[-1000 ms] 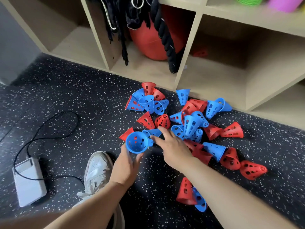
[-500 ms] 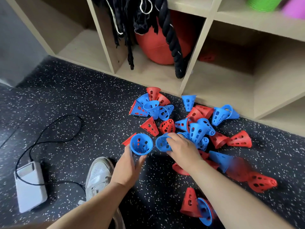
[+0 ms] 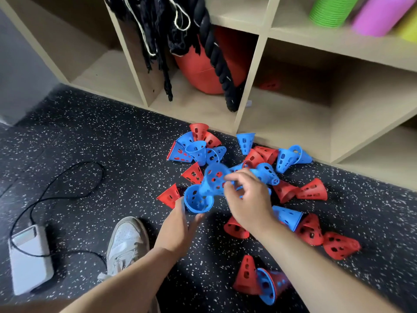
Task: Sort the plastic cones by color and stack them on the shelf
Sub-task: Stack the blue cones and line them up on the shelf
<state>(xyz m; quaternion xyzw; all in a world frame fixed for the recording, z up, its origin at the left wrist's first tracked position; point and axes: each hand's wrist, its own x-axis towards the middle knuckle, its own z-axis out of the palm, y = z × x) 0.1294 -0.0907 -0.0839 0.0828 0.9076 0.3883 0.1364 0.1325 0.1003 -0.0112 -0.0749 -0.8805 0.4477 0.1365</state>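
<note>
Right fingers (image 3: 234,177): curled round the wide end of the top cone (image 3: 213,177). Motion blur hides the exact contact, but it reads as a grasp.
Top cone: blue, tilted, narrow end pointing down-left into the mouth of the base cone (image 3: 198,201). It lies just left of the right fingertips, off the floor.
Why so held: probable nesting move. Gripping the wide end leaves the tip free to enter the other cone.
Right hand (image 3: 250,204): above the middle of the pile, palm down.
Left fingers (image 3: 199,216): wrapped under and around the base cone, thumb on its left side, clenched on it.
Base cone: blue, open mouth turned up toward the camera. It sits above the fingertips of the left hand (image 3: 178,227). The hand serves as a holder, so the blue stack can grow in it.
Red cones (image 3: 311,190): loose on the floor (image 3: 112,143), untouched, mixed with blue cones (image 3: 285,158).
Shelf (image 3: 291,123): just beyond the pile. The nearest compartment floor shows no stack, though a red blur sits at its back, unidentified.
Progress, judged: early, since most cones are unsorted.
Shoe (image 3: 126,240): near the left wrist, clear of the cones.
</note>
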